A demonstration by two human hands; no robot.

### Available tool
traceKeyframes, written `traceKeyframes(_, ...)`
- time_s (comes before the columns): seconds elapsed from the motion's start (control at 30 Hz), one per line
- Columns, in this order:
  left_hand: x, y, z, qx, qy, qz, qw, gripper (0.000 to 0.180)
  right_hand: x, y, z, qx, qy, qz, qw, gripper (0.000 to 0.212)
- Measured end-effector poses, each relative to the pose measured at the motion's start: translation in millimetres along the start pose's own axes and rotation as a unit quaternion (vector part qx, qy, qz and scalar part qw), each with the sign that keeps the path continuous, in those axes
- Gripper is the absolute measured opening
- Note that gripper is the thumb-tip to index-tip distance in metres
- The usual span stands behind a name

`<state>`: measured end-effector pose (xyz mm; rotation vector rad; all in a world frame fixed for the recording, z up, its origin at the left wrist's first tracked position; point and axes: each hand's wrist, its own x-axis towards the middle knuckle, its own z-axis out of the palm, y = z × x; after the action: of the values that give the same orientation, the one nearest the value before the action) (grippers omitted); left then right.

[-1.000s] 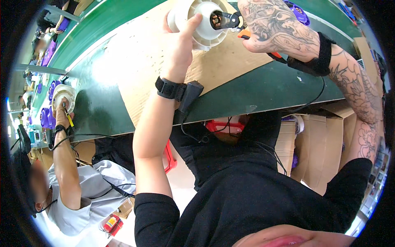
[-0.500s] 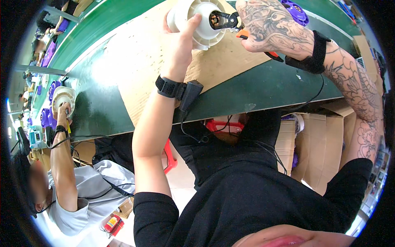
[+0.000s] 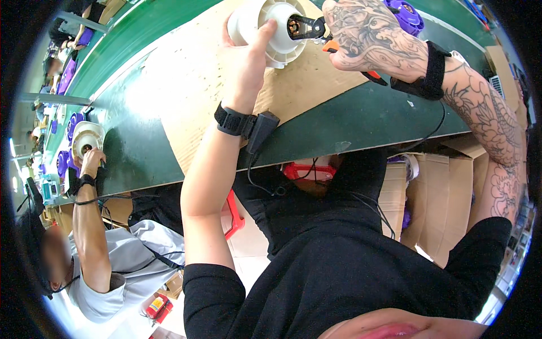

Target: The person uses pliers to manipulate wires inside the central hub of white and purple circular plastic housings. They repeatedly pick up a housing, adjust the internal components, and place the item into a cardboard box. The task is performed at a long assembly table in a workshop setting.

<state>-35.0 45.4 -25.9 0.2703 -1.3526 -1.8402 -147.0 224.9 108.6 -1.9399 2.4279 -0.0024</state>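
**White round housing held over the cardboard, pliers at its open mouth**

White plastic makes the round housing (image 3: 270, 29), which the left hand (image 3: 244, 59) grips from below and from its left side, the thumb laid up along the ribbed rim and the fingers wrapped around the back. The hand is closed firmly on it. The housing is a short drum; its axis runs roughly from left to right, and its open mouth points to the right, toward the right hand (image 3: 370, 39). Inside the mouth a small metal part with copper colour is visible.

The right hand is clamped around the orange handles of the pliers (image 3: 316, 31). The long axis of the pliers lies almost level, handles at the palm, dark tips pointing left into the opening of the housing. If the tips pinch something, I cannot tell.

Both hands are above a sheet of brown cardboard (image 3: 186, 96), which lies on the green bench (image 3: 361, 116) just under the left wrist. Each wrist carries one black strap, so two straps are counted.

Counted things: one housing in the person's hands, one pair of pliers, one cardboard sheet. Far to the left of the left hand, a co-worker's hand (image 3: 90, 164) rests at a second white housing (image 3: 86, 138). Just beyond the right hand lies one purple part (image 3: 407, 14).
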Motion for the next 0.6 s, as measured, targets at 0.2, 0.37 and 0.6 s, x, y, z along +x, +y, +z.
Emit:
traceKeyframes(0.2, 1, -9, 15, 0.006, -0.011, 0.024, 1.000, 0.056, -13, 21, 5, 0.080, 0.061, -0.023, 0.995, 0.031)
traceKeyframes(0.37, -14, 13, 12, 0.241, -0.011, 0.077, 0.968, 0.062, 11, 16, -16, 0.185, -0.189, 0.059, 0.963, 0.038)
traceKeyframes(0.6, -10, 10, 14, 0.230, -0.019, 0.140, 0.963, 0.065, 14, 38, 49, 0.198, -0.164, 0.140, 0.956, 0.038)
